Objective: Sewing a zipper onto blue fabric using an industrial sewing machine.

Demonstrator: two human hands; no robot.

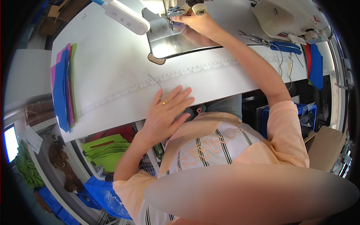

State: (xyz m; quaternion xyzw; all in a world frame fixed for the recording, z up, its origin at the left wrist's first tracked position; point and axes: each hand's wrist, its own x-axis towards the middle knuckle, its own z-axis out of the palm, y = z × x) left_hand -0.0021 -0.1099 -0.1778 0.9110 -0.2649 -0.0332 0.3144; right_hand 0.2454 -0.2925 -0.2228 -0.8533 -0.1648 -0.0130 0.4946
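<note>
While fingers (pixel 183 18) touch machinery (pixel 175 11), a basket (pixel 85 159) holds fabric (pixel 108 152).

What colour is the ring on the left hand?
The ring is gold-coloured; it shows in the head view.

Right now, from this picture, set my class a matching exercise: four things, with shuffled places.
Things
1. Left hand
2. Right hand
3. Scissors
4. Stack of lime-green pieces

Places
A. below the tabletop
B. at the needle assembly
C. just right of the right forearm
D. by the tabletop's near edge, fingers spread

Pairs: 1-D; 2-B; 3-C; 4-A
</note>
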